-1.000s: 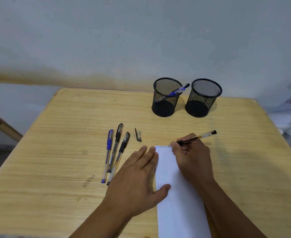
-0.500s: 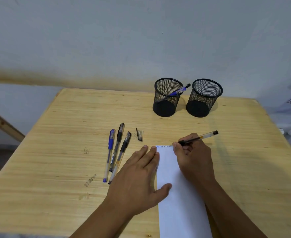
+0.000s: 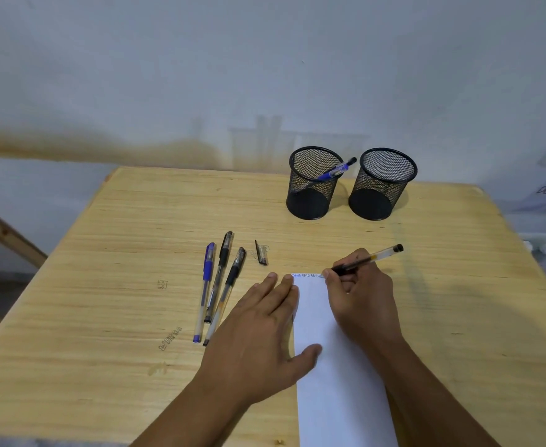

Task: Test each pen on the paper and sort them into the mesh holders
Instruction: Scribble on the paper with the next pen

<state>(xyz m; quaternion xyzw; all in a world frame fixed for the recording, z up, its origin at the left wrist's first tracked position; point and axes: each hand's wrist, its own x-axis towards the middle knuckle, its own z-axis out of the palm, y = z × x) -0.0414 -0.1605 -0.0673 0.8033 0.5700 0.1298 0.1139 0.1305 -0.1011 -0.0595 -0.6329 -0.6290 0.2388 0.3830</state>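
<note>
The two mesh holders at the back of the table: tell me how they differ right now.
The left mesh holder has a blue pen leaning inside, its capped end poking over the rim toward the right mesh holder, which shows no pen at all. The left one stands directly behind the loose pen cap; the right one stands behind the right hand. Both are black, round, upright and look alike in size.

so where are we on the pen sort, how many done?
Done: one blue pen sits in the left mesh holder; the right mesh holder looks empty. In hand: the right hand writes with a black pen on the paper, the left hand pinning it. Left: three pens on the table.
</note>
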